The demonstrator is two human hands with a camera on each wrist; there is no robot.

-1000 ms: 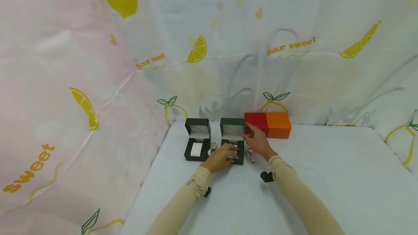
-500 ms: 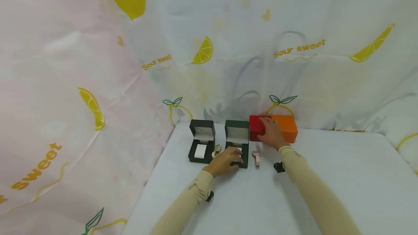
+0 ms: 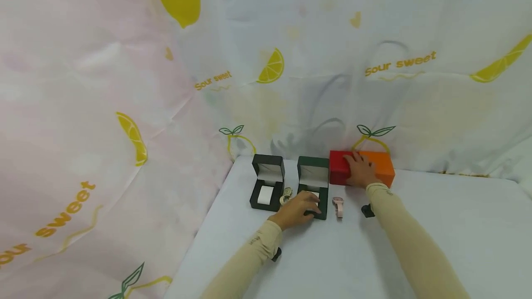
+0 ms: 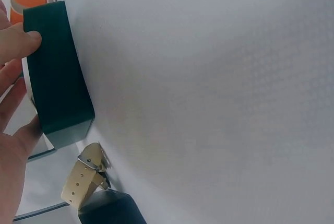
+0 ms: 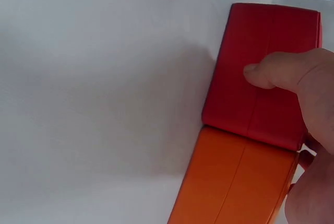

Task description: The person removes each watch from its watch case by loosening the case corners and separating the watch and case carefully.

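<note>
My left hand (image 3: 296, 209) holds the front of an open green watch box (image 3: 313, 164) and partly hides its white cushion. In the left wrist view, a fingertip (image 4: 31, 38) presses the green wall. My right hand (image 3: 362, 170) is at a closed red box (image 3: 338, 169). In the right wrist view its thumb (image 5: 269, 71) lies on the red face, while the other fingers reach over the far edge and are mostly hidden. A pink watch (image 3: 338, 207) lies right of the green box. A cream watch (image 3: 287, 195) stands left of it.
An open black watch box (image 3: 268, 163) with a white cushion stands left of the cream watch. A closed orange box (image 3: 384, 170) touches the red box's right side. Behind them hangs a lemon-printed cloth (image 3: 249, 105). All rest on a white-covered table (image 3: 332, 262).
My right hand has moved right from the green box's lid and pink watch onto the red box. My left hand stays on the green box. The head view has shifted.
</note>
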